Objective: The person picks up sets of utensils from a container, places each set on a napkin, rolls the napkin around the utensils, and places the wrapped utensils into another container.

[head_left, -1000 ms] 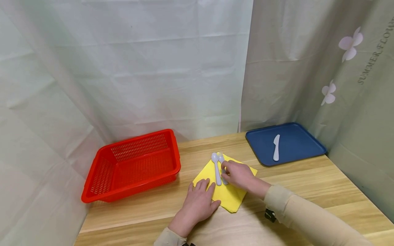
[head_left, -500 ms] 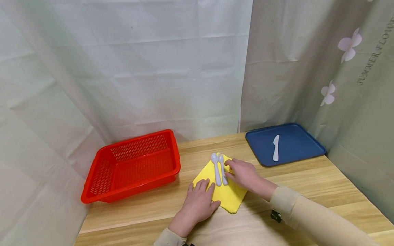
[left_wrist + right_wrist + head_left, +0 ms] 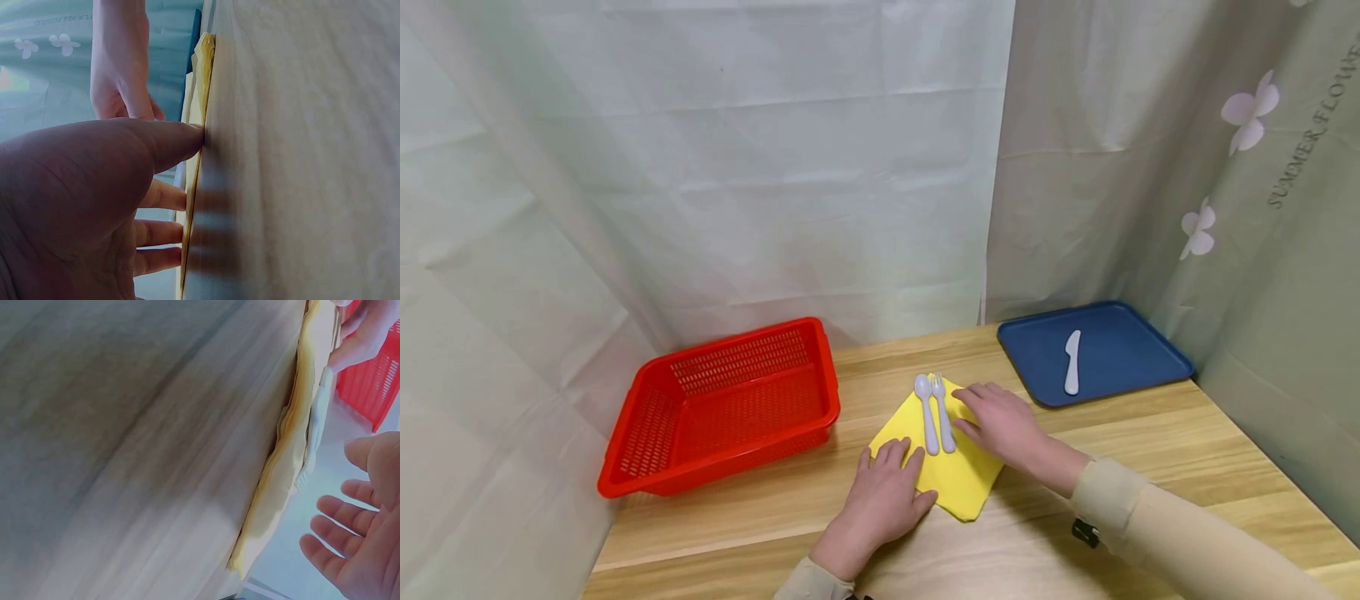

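A folded yellow napkin (image 3: pixel 958 487) lies on the wooden table, with a pale lilac spoon (image 3: pixel 927 417) and a matching fork (image 3: pixel 943 414) side by side on top. My left hand (image 3: pixel 883 496) rests with spread fingers on the napkin's left edge; its thumb (image 3: pixel 178 144) presses the near edge in the left wrist view. Just right of the fork, my right hand (image 3: pixel 1000 421) hovers over the napkin's right side, fingers loosely bent and holding nothing. In the right wrist view its fingers (image 3: pixel 340 515) are apart from the fork.
To the left stands a red perforated plastic basket (image 3: pixel 722 454). At the back right lies a blue tray (image 3: pixel 1120 358) bearing a pale knife (image 3: pixel 1072 363). Light curtains (image 3: pixel 820 167) enclose the table (image 3: pixel 715 533) at the back and both sides.
My right hand has let go of the fork and drawn back to the right, leaving it beside the spoon on the napkin. The left hand has stayed in place.
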Motion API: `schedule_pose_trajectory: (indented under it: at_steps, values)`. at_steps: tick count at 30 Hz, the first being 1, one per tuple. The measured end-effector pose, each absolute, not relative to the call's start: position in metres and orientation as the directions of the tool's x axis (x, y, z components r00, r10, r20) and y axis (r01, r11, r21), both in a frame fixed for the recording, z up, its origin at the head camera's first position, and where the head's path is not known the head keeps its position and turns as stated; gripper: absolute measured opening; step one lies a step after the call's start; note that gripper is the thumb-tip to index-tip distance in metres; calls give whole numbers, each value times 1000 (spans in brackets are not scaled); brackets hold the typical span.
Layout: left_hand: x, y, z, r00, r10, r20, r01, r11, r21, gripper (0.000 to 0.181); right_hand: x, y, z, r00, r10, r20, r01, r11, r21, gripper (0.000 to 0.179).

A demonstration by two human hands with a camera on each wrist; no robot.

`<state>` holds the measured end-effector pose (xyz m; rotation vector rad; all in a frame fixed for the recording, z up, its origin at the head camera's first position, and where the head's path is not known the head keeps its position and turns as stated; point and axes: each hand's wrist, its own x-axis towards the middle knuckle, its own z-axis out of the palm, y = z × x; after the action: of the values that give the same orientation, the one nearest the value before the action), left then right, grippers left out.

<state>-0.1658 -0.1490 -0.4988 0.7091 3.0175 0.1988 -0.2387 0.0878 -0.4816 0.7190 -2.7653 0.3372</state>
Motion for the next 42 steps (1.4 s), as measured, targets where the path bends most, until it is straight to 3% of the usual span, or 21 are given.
schedule_pose_trajectory:
  at_steps: [24,42]
  values:
    - [-166,-149,-501,-895,445,-7,441,888,134,69,-225,114,-478,-782,-474,405,-533,845,-39,65]
    - [-166,-149,-499,-895,446,-11,441,887,137,69,-230,137,-476,-791,-437,428,-498,866,-36,72]
